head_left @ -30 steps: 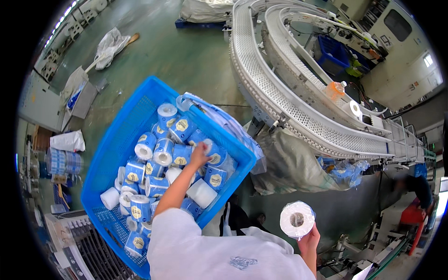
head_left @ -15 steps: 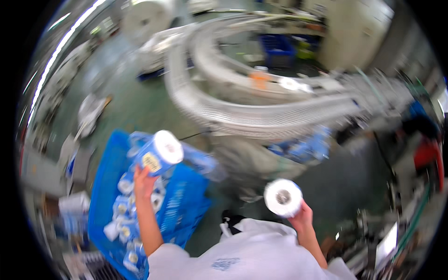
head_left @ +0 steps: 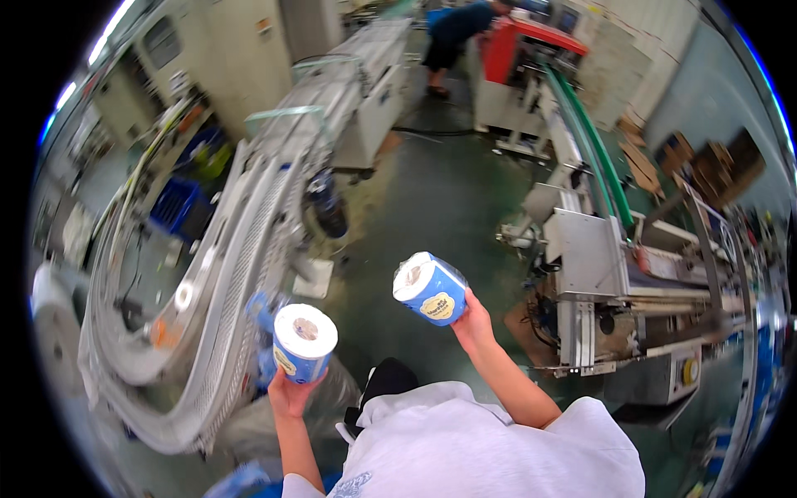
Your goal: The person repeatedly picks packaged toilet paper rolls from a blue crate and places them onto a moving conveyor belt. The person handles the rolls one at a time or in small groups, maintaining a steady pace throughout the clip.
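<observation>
Your left grip (head_left: pixel 290 394) is closed around the lower part of a blue-wrapped paper roll (head_left: pixel 304 340), its core end facing up. Your right grip (head_left: pixel 475 324) holds a second blue-wrapped roll (head_left: pixel 430 287) by its near right side, tilted so the core end faces up and left. Both rolls are held above the floor (head_left: pixel 432 191), ahead of your shirt and apart from each other.

To hold them well, spread your fingers low around each roll and press only enough to stop slipping; soft paper probably dents easily. Clear film seems to stand loose around the right roll, so carry it by its body, not by the film.

On the left, a white conveyor (head_left: pixel 241 303) curves from near to far; on the right stands a machine with a green rail (head_left: pixel 585 145). Far off, a co-worker (head_left: pixel 455 35) bends beside red equipment (head_left: pixel 500 50).

Most of your fingers are hidden behind the rolls, as are the rolls' undersides. Blue material (head_left: pixel 241 481) at the near left is cut off, and the co-worker's hands are hard to make out.
</observation>
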Tool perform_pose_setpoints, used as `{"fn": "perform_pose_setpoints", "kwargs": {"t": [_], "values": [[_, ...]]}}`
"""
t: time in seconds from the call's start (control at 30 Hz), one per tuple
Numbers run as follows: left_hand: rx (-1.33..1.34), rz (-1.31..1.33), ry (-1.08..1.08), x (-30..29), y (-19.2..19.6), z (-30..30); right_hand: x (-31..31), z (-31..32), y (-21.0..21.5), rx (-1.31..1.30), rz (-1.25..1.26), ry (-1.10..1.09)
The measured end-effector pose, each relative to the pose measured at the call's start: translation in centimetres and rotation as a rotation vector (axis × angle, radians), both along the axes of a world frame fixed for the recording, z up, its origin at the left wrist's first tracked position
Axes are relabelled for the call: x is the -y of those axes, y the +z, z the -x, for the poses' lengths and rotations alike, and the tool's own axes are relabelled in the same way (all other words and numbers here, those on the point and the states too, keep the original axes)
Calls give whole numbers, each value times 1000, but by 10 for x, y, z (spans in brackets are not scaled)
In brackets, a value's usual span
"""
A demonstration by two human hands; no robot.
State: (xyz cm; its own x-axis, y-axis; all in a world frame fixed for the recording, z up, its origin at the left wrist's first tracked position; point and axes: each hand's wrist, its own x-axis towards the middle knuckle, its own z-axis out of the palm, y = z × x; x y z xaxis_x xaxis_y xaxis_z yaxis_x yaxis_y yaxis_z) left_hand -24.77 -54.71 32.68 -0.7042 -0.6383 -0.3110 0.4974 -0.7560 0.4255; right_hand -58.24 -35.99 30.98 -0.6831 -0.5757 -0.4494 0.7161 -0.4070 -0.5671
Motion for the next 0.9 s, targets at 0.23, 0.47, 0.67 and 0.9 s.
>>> {"fn": "perform_pose_setpoints", "kwargs": {"t": [0.23, 0.47, 0.67, 0.9], "values": [[27, -51, -331, 81, -17, 218, 7, 163, -18, -57, -18, -391], [-10, 5, -583, 164, -14, 431, 5, 351, 0, -108, -85, -671], [-10, 37, -764, 199, 11, 555, -56, 530, -5, -254, -124, -931], [40, 66, -841, 192, 25, 683, -175, 759, -65, -302, -622, -1441]]}}
